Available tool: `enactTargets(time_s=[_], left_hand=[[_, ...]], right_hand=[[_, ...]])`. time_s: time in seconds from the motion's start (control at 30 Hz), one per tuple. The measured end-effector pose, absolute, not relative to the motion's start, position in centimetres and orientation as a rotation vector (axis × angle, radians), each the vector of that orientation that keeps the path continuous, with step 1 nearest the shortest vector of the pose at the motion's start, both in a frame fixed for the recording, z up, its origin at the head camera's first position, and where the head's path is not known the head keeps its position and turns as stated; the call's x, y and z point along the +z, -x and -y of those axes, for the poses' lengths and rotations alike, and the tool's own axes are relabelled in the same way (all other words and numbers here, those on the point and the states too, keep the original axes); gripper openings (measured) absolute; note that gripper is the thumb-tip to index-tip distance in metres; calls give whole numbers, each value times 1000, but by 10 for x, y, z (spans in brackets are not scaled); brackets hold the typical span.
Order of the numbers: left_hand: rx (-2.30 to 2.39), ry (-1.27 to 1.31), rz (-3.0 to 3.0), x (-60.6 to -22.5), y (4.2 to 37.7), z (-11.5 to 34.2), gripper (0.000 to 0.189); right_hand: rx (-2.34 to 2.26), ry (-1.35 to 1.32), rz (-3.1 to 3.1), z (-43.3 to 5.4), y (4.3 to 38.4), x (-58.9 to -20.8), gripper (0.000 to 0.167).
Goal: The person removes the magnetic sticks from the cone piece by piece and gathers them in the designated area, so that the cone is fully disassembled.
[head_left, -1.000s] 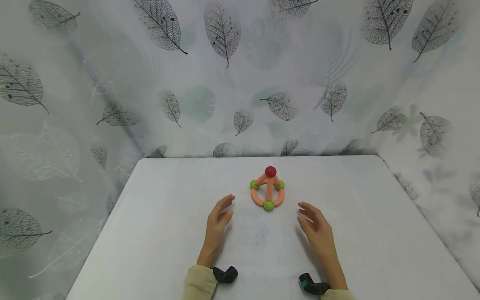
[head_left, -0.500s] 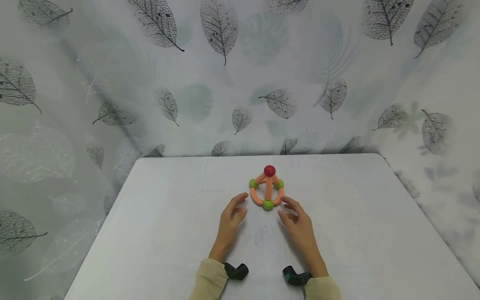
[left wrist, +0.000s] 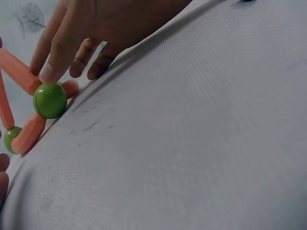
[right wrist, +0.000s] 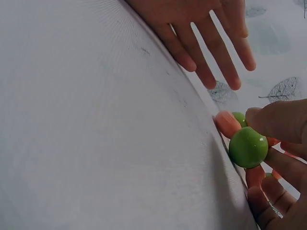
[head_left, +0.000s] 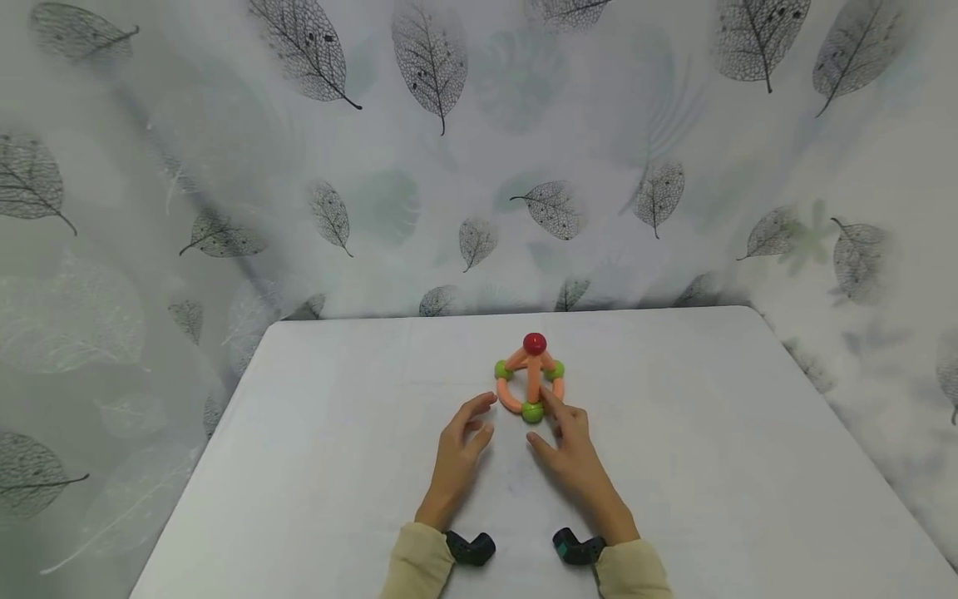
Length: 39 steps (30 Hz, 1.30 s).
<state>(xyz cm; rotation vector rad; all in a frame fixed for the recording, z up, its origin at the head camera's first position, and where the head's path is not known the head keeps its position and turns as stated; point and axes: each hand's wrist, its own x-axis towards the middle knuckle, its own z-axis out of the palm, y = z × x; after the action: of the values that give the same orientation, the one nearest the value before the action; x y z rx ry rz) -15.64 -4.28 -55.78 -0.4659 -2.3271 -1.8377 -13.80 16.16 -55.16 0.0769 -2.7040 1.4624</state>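
A pyramid built of magnetic-looking toy pieces (head_left: 534,384) stands on the white table, with orange rods, several green balls and a red ball (head_left: 535,344) on top. My right hand (head_left: 572,449) reaches its near side. The index finger overlaps an orange rod, and the thumb is close to the front green ball (right wrist: 248,147). Fingers are spread about the ball and curved orange piece in the right wrist view. My left hand (head_left: 458,453) is loosely bent at the toy's left, fingertips just short of it. Only its fingertips (left wrist: 4,184) show in the left wrist view.
The white table (head_left: 359,416) reaches back to a leaf-printed curtain (head_left: 449,191), which also hangs at both sides. Black wrist devices (head_left: 471,549) sit on both wrists below beige sleeves (head_left: 419,561).
Both hands have moved inward toward the toy. The right hand has come further, from well to the right up to the front green ball. The toy stands in the same place.
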Motion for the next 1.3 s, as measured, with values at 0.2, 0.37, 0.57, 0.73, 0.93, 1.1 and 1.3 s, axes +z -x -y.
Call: enactTargets(time_s=[0.2, 0.37, 0.57, 0.73, 0.93, 1.1, 1.3], left_hand=[[-1744, 494, 2386, -557, 157, 49, 49], [-1697, 560, 2392, -557, 159, 48, 50], [-1656, 560, 2358, -557, 158, 48, 58], [-1743, 451, 2301, -555, 156, 48, 71], [-1720, 461, 2288, -556, 151, 46, 67], [-1625, 532, 2276, -558, 149, 45, 62], [-1596, 544, 2243, -559, 151, 43, 51]], right_hand=[[1438, -96, 2652, -154, 139, -554, 73], [1404, -67, 2666, -153, 138, -548, 65], [1375, -46, 2683, -153, 137, -547, 59], [1380, -38, 2692, -152, 136, -548, 53], [1356, -41, 2726, -153, 132, -547, 53], [1328, -59, 2733, -155, 130, -548, 49], [1339, -104, 2652, -159, 130, -549, 50]])
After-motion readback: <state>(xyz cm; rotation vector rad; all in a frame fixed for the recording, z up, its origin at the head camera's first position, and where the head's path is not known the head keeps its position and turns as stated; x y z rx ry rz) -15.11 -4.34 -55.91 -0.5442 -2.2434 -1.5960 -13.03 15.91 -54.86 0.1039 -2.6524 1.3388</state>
